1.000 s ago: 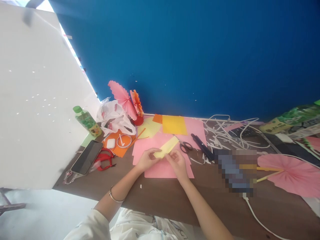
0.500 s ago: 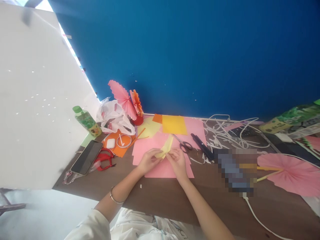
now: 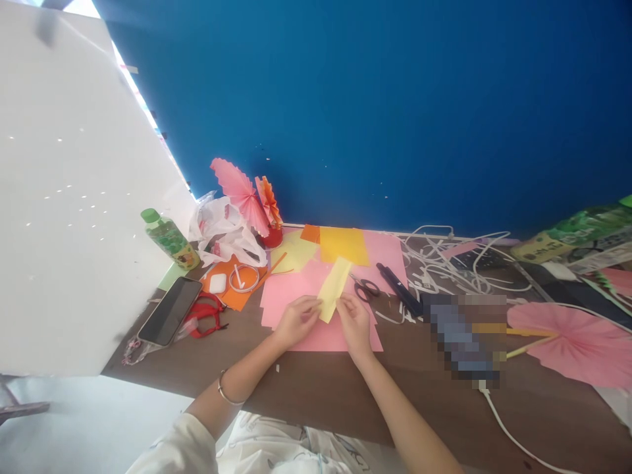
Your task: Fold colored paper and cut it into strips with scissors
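Between my two hands is a strip of pale yellow paper, tilted with its upper end leaning right. My left hand pinches its left edge, and my right hand pinches the right edge near the lower end. Under the hands lie stacked pink paper sheets. Just beyond my right hand rest scissors with dark handles, their blades partly behind the strip. A yellow sheet and a small orange piece of paper lie at the back of the pink sheets.
Left stand a green-capped bottle, a phone, red scissors-like handles and a white plastic bag. Folded pink paper fans rise behind. Rightward are a black pen-shaped tool, tangled white cables and a large pink paper fan.
The yellow paper was folded or curled between my fingers; now it is spread flatter and wider, facing me. My hands have stayed nearly in place, with the right one slightly shifted.
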Demonstrator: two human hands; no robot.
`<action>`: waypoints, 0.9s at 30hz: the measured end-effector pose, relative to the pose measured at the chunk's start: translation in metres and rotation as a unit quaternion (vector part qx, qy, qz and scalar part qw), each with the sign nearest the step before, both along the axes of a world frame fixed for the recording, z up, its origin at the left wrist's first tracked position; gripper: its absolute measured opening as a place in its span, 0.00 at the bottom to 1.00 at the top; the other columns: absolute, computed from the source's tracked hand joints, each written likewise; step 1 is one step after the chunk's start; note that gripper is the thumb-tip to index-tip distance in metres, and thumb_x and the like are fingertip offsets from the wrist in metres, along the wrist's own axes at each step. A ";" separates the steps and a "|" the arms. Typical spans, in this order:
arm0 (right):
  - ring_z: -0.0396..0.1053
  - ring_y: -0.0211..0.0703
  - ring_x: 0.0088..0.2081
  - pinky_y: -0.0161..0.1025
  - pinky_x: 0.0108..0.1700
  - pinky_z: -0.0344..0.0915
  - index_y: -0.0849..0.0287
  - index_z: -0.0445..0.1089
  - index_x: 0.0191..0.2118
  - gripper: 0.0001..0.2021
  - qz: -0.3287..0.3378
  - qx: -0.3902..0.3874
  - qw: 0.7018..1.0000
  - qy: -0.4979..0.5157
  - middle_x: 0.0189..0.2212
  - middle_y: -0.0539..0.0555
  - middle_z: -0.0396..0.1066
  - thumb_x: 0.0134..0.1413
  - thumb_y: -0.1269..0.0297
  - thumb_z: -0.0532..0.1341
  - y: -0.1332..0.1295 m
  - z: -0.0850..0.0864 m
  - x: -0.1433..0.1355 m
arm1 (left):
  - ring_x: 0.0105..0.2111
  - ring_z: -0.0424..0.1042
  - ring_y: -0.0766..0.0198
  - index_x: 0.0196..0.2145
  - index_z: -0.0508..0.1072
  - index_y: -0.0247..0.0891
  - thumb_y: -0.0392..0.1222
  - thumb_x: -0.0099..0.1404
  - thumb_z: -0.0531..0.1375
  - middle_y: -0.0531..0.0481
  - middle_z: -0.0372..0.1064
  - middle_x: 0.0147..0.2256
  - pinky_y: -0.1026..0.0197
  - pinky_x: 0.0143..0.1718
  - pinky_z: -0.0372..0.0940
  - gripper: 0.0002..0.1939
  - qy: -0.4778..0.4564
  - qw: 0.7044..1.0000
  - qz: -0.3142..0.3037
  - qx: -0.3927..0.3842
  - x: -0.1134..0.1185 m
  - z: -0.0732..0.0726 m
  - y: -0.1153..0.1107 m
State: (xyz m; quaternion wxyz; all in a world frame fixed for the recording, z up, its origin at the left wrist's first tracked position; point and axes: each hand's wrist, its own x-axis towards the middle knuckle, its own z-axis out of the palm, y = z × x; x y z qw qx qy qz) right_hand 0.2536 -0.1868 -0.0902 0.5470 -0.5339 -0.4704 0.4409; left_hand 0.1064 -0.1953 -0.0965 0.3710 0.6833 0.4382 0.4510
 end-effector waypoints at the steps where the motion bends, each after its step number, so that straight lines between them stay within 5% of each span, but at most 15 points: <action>1: 0.69 0.46 0.36 0.42 0.40 0.66 0.58 0.66 0.33 0.08 0.005 -0.001 1.000 0.003 0.33 0.55 0.71 0.48 0.61 0.60 0.000 0.000 0.000 | 0.42 0.69 0.60 0.42 0.72 0.39 0.39 0.61 0.55 0.45 0.69 0.42 0.60 0.39 0.68 0.12 -0.014 0.999 0.017 -0.025 0.000 0.000 0.001; 6: 0.69 0.46 0.36 0.40 0.39 0.65 0.58 0.67 0.32 0.10 0.026 -0.012 1.000 0.013 0.32 0.54 0.71 0.49 0.57 0.59 0.001 -0.003 0.002 | 0.38 0.70 0.62 0.37 0.73 0.38 0.36 0.56 0.58 0.47 0.71 0.37 0.62 0.36 0.66 0.10 -0.024 0.998 0.034 -0.056 -0.001 0.001 0.004; 11: 0.68 0.47 0.39 0.40 0.39 0.65 0.58 0.68 0.32 0.13 -0.051 -0.021 0.998 0.033 0.35 0.54 0.71 0.46 0.54 0.60 0.006 -0.009 0.010 | 0.37 0.70 0.63 0.37 0.73 0.39 0.34 0.57 0.56 0.47 0.71 0.38 0.63 0.36 0.65 0.10 -0.003 0.999 -0.005 -0.039 -0.002 0.000 0.003; 20: 0.70 0.37 0.34 0.35 0.39 0.66 0.57 0.68 0.28 0.09 -0.060 -0.036 0.959 0.275 0.30 0.49 0.71 0.39 0.62 0.66 0.014 0.001 0.020 | 0.40 0.69 0.61 0.38 0.74 0.39 0.32 0.55 0.58 0.47 0.71 0.39 0.61 0.39 0.64 0.12 -0.001 0.997 -0.036 -0.073 -0.003 -0.006 0.006; 27: 0.70 0.36 0.32 0.34 0.35 0.67 0.58 0.69 0.26 0.11 -0.064 -0.056 0.943 0.322 0.29 0.49 0.72 0.34 0.64 0.69 0.019 0.001 0.027 | 0.41 0.70 0.60 0.37 0.75 0.37 0.35 0.56 0.58 0.45 0.71 0.41 0.59 0.41 0.65 0.10 -0.042 0.986 -0.044 -0.156 -0.009 -0.008 0.011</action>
